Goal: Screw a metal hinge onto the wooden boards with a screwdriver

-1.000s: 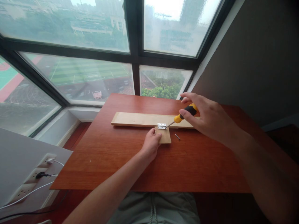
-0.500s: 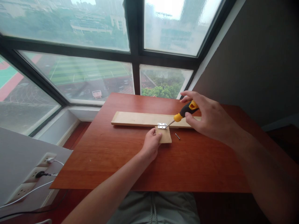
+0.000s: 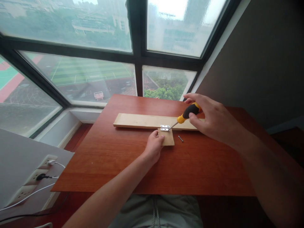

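Observation:
A small wooden board (image 3: 168, 140) is pinched at its left edge by my left hand (image 3: 154, 144), thumb on top. Across its far edge lies a silver hinge (image 3: 165, 128), which meets the long wooden plank (image 3: 140, 121) behind. My right hand (image 3: 211, 118) grips the yellow and black screwdriver (image 3: 189, 113) by its handle end, thumb and fingers loosely around it. The screwdriver slants down to the left, its tip at the right side of the hinge's near leaf. Whether a screw sits under the tip is too small to tell. One loose screw (image 3: 180, 138) lies right of the small board.
All this rests on a reddish-brown wooden table (image 3: 114, 164). Large windows (image 3: 95, 76) rise beyond its far edge. A dark wall (image 3: 249, 69) stands at the right. Wall sockets (image 3: 35, 177) with plugged-in cables are at the lower left, beside the table.
The screwdriver handle has turned in my right hand, so that more of its black grip faces up. Its tip stays at the hinge, and my left hand holds still.

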Motion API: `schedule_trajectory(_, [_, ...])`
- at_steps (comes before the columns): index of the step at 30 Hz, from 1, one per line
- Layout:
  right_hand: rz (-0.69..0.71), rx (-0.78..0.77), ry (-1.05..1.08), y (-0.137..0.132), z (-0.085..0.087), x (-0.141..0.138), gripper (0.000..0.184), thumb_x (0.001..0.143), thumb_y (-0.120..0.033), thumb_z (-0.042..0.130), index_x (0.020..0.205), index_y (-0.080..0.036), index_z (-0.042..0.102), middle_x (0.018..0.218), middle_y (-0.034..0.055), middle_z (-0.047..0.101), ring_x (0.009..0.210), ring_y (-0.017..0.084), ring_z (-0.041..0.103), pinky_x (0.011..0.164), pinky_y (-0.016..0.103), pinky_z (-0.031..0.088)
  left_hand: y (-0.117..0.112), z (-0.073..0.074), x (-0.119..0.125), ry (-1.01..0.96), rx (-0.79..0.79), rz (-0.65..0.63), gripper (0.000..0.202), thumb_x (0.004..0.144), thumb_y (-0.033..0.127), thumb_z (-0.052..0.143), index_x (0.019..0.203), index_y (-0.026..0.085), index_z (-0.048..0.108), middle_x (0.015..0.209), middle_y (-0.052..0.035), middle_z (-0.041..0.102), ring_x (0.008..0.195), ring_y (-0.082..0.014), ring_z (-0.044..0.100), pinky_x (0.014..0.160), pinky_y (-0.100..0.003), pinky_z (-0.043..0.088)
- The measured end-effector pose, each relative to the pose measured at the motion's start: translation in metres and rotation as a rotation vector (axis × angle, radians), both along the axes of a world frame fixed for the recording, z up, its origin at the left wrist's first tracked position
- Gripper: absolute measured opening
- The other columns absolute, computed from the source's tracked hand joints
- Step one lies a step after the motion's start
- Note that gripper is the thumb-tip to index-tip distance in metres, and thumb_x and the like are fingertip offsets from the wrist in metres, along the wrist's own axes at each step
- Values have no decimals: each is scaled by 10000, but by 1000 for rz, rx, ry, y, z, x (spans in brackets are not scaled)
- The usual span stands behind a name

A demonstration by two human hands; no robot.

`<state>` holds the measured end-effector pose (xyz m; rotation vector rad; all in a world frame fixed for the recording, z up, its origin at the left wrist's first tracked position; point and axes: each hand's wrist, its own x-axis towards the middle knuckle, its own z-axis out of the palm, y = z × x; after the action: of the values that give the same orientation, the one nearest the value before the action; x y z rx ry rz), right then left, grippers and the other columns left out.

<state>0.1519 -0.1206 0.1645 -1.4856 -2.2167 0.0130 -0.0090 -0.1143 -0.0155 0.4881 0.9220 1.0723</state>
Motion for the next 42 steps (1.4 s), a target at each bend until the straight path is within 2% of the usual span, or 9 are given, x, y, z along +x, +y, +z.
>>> schedule_trajectory(6, [-91, -4, -69, 2, 0, 1, 361, 908, -320, 516, 1257, -244, 571, 1045, 53, 715, 875, 246, 675, 736, 367, 504, 0, 2, 0, 11, -12, 6, 298, 704, 89, 642, 997, 141, 613, 928, -88, 705, 750, -154, 649, 687, -252, 539])
schedule_trajectory(10, [-43, -4, -55, 0, 1, 1, 446, 851, -232, 540, 1297, -232, 541, 1172, 68, 682, 961, 245, 669, 771, 364, 514, 0, 1, 0, 4, -9, 5, 309, 691, 89, 654, 993, 143, 612, 927, -87, 704, 750, -155, 648, 693, -256, 539])
schedule_trajectory(13, [-7, 3, -66, -1, 1, 1, 472, 843, -242, 551, 1314, -228, 525, 1277, 81, 638, 1044, 261, 652, 818, 382, 520, 0, 1, 0, -1, 0, 1, 318, 680, 98, 667, 989, 146, 612, 924, -85, 702, 749, -157, 646, 688, -258, 537])
schedule_trajectory(18, [-49, -2, -71, 0, 1, 1, 332, 920, -340, 506, 1226, -244, 596, 1158, 62, 695, 965, 251, 673, 780, 382, 523, 0, 2, 0, 6, -8, -5, 311, 693, 87, 634, 996, 145, 598, 945, -86, 693, 769, -156, 643, 683, -247, 535])
schedule_trajectory(21, [-37, 3, -49, 1, 0, 2, 333, 898, -279, 511, 1215, -234, 603, 1116, 53, 703, 937, 236, 678, 786, 371, 524, 1, 3, 1, 16, -8, -8, 303, 709, 84, 610, 1006, 141, 588, 955, -86, 685, 765, -146, 635, 672, -238, 533])
schedule_trajectory(26, [34, 28, -31, 0, -1, 6, 476, 801, -179, 553, 1276, -202, 556, 1250, 79, 649, 1103, 256, 632, 879, 370, 512, 1, 4, 1, 11, -8, -7, 295, 704, 79, 602, 992, 143, 579, 912, -64, 675, 732, -136, 621, 655, -231, 528])
schedule_trajectory(32, [-82, -18, -55, 0, 1, 7, 307, 919, -356, 515, 1179, -228, 617, 1014, 38, 722, 864, 236, 671, 723, 371, 499, 0, 7, 0, 3, -17, -10, 298, 710, 76, 598, 998, 148, 578, 894, -56, 672, 727, -134, 619, 661, -234, 526])
schedule_trajectory(36, [-89, -9, -33, 0, -2, 12, 289, 902, -281, 517, 1171, -234, 613, 1037, 28, 714, 871, 220, 669, 726, 356, 496, 0, 7, 0, 1, -27, -3, 305, 707, 71, 597, 1001, 150, 577, 890, -53, 671, 723, -133, 619, 659, -232, 525])
schedule_trajectory(42, [-43, -2, 21, -2, -8, 19, 397, 810, -210, 583, 1206, -238, 594, 1144, 40, 686, 988, 244, 664, 824, 370, 514, 1, 6, 1, 1, -35, 4, 329, 694, 64, 606, 1010, 151, 577, 911, -64, 677, 729, -137, 620, 641, -228, 520])
